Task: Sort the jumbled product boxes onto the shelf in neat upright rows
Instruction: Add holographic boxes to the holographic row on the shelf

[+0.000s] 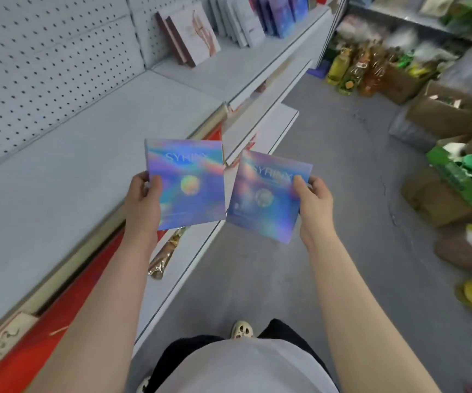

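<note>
From up here the biggest thing in my view is the shelf (59, 171), a pale board running along my left with pegboard behind it and a long bare stretch nearest me. Further along it, a row of product boxes (246, 21) already stands upright, with a pinkish box (198, 35) leaning against the back at the near end of that row. Across the aisle, cardboard cartons (444, 114) of loose stock sit on the floor.

I have two holographic boxes in the air over the shelf's front edge. My left hand (141, 199) pinches the left box (185, 182) at its left edge, thumb on the printed face. My right hand (314, 202) grips the right box (267, 194) at its right edge, likewise thumb on top. Their near corners look almost touching; I cannot tell if they meet.

I judge this the carrying step: both boxes picked, neither placed. Next I need to swing left, stand each box on its bottom edge on the bare shelf, faces outward, flush against each other and in line with the standing row.
</note>
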Demonstrator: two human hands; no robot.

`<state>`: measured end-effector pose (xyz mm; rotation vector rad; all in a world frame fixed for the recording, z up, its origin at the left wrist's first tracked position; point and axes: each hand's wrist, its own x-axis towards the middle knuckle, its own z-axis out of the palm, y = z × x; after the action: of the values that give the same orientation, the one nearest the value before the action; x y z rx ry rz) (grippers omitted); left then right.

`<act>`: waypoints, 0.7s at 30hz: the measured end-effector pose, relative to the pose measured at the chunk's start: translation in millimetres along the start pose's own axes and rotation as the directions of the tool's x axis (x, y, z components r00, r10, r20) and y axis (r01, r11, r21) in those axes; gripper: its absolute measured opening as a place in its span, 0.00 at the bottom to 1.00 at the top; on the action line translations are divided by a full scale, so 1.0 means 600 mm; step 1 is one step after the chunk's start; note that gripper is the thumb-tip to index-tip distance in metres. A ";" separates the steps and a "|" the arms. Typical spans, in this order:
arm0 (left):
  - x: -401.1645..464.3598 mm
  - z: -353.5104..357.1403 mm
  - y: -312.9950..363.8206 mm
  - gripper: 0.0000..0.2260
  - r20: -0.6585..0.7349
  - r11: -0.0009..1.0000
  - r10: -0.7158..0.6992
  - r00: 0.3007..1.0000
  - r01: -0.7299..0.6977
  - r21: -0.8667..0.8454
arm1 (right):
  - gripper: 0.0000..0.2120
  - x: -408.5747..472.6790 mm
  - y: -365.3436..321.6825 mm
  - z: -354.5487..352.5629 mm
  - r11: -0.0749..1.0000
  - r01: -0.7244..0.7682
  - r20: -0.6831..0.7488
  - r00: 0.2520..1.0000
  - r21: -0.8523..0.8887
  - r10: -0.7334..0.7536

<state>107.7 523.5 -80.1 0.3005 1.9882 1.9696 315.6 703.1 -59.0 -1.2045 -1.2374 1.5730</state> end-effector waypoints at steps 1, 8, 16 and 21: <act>0.005 0.035 -0.002 0.03 0.027 1.000 -0.001 1.000 0.001 -0.002 | 0.02 0.028 -0.006 -0.019 1.000 -0.002 -0.002 1.000 0.004 0.002; 0.061 0.255 -0.025 0.05 0.155 1.000 -0.007 0.988 0.009 -0.009 | 0.02 0.223 -0.025 -0.115 0.999 -0.044 -0.099 0.994 -0.011 0.043; 0.234 0.528 -0.044 0.05 0.253 1.000 -0.020 0.967 0.018 0.010 | 0.04 0.497 -0.058 -0.163 0.999 -0.045 -0.230 0.972 -0.001 0.043; 0.356 0.702 -0.010 0.03 0.269 1.000 -0.007 0.963 0.010 -0.008 | 0.03 0.673 -0.118 -0.165 1.000 -0.005 -0.247 0.969 0.013 0.008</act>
<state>67.2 993.8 -100.8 0.5265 1.8036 1.8214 315.6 1124.2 -80.0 -1.3519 -1.0610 1.3837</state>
